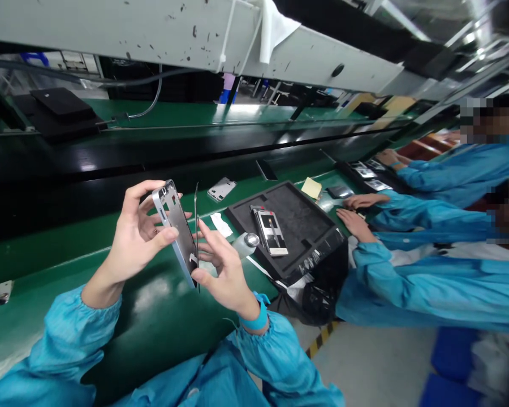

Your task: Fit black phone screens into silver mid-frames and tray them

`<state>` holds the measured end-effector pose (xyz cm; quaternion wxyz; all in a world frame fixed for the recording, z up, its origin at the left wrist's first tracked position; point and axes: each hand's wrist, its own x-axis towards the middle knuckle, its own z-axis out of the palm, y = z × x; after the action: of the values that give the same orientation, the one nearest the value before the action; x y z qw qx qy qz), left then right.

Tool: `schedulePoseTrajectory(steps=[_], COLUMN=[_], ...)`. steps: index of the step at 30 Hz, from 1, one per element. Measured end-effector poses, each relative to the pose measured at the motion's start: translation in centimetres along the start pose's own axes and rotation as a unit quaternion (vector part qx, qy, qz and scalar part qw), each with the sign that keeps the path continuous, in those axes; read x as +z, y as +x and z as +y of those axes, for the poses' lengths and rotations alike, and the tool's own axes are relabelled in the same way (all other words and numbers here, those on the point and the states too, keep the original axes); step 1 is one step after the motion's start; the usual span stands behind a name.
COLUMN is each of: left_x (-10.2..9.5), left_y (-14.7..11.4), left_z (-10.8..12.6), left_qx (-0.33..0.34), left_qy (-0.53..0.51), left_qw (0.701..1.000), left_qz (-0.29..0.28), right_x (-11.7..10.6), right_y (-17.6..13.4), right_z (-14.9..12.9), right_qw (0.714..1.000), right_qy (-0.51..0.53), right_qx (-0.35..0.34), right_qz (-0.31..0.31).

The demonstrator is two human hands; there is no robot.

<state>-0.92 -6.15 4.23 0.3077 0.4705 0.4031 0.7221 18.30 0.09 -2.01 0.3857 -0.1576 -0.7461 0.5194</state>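
- The left hand [138,240] grasps a phone frame [183,223] by its long sides, holding it tilted above the bench [144,333], toward the near edge.
- The right hand [223,268] pinches a thin dark tool [197,234] beside the frame's open inner face; its thumb is by the frame's lower end.
- Right of the hands, a black tray [309,226] lies at the bench's near edge, phone parts [271,232] resting inside toward its left edge.
- A bottle [241,244] with a metallic cap stands just beside the tray's left edge, white paper [221,224] near it.
- A metal plate [221,189] lies beyond the tray's far left corner.
- A yellow pad [311,187] sits off the tray's far right edge, near a co-worker's hands [358,223].
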Motion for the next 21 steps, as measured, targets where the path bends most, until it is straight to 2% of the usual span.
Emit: schedulePoseTrajectory(steps=[6, 12, 17, 21], left_x=[-0.3, -0.5, -0.2, -0.4], left_y=[0.5, 0.1, 0.1, 0.1], left_z=[0.6, 0.7, 1.1, 1.2], left_qx=[0.025, -0.009, -0.02, -0.008], left_qy=[0.013, 0.011, 0.004, 0.005], left_qw=[1.0, 0.999, 1.0, 1.0], left_qz=[-0.009, -0.038, -0.017, -0.005], right_x=[-0.4, 1.4, 2.5, 2.6], right_y=[-0.2, -0.1, 0.3, 0.8], right_z=[-0.6, 0.5, 0.7, 1.0], right_qw=[0.998, 1.0, 0.999, 0.999], right_qy=[-0.026, 0.004, 0.029, 0.03], right_qx=[0.015, 0.002, 0.023, 0.013], right_qz=[-0.057, -0.022, 0.0, -0.01])
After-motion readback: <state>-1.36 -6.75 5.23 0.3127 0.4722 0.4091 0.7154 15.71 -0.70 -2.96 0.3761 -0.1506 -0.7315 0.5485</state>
